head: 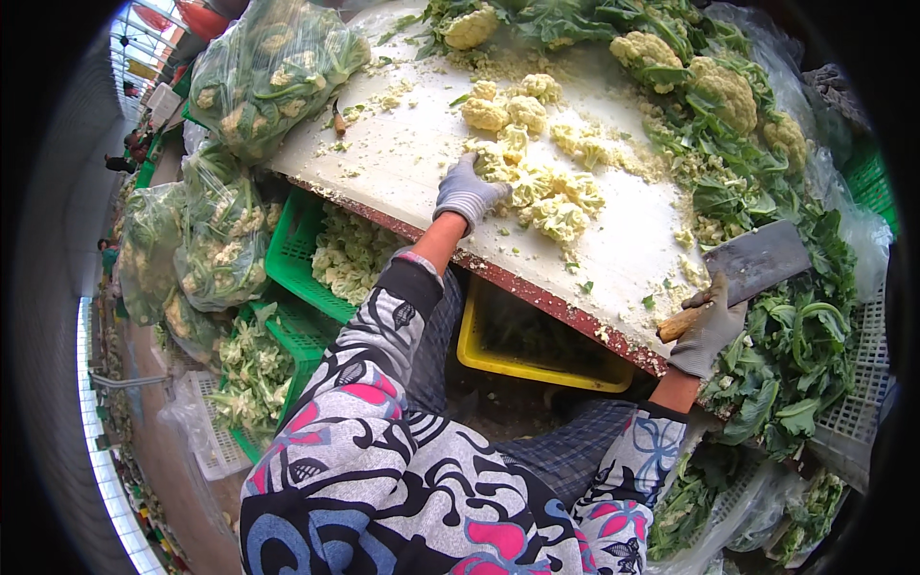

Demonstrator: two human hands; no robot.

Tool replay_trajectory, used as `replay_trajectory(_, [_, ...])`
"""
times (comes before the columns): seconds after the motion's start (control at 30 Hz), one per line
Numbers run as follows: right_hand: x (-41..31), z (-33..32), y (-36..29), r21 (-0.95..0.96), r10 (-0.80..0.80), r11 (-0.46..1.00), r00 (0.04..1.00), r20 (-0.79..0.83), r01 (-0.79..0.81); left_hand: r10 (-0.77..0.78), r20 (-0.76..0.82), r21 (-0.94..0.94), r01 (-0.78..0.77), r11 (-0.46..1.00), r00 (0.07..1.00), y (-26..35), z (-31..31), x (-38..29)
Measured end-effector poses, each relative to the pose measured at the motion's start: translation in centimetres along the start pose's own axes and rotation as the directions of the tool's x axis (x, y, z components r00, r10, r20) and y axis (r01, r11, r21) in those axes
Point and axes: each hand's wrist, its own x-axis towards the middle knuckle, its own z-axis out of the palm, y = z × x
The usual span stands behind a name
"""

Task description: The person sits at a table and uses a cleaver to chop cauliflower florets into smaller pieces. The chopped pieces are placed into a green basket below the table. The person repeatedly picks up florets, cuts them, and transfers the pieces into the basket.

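Note:
Cut cauliflower florets [535, 180] lie in a loose pile on the white tabletop [388, 147]. My left hand [467, 192], in a grey knit glove, rests at the near-left edge of this pile. Its thumb and fingers are spread and touch the florets; the undersides of the fingers are hidden. At the table's right side, my right hand [708, 327], gloved too, grips the wooden handle of a cleaver [762, 259]. The broad dark blade points away to the right, over cauliflower leaves [805, 345].
Whole cauliflower heads [722, 93] among leaves line the far right. A small wooden-handled knife [338, 118] lies at the table's left. Bagged cauliflowers [277, 72] crowd that side. Below the red table edge [532, 287] stand a green crate [295, 269] of florets and a yellow crate [546, 377].

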Motion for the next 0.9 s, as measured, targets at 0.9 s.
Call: replay_trajectory(0.9, [0.1,2.4,1.3,-0.067,0.05,0.997,0.996,0.071,-0.045,0.553,-0.071,-0.32,-0.544,0.775,0.83,0.9,0.0,3.2])
